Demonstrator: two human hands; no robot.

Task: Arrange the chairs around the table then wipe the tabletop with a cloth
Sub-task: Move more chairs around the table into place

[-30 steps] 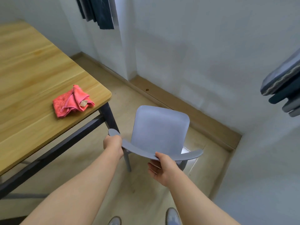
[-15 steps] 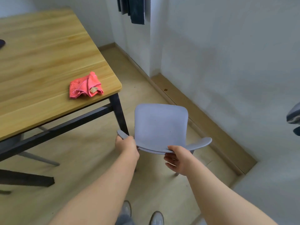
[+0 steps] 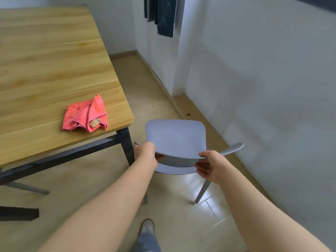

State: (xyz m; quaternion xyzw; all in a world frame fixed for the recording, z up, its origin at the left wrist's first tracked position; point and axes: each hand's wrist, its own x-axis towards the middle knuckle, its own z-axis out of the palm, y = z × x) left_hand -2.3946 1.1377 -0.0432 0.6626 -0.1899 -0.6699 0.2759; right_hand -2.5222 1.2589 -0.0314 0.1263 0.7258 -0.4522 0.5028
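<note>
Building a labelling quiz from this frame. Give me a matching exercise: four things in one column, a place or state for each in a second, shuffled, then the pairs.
Things:
1. cloth
2. chair
3. left hand
4. dark fabric

Places or states:
A. hanging against the wall at the top
B. crumpled near the corner of the table
C. gripping the left side of the backrest
D. on the floor past the table corner, held by both hands

Pairs: 1-B, 2-D, 3-C, 4-A. The right hand grips the backrest's other side.
</note>
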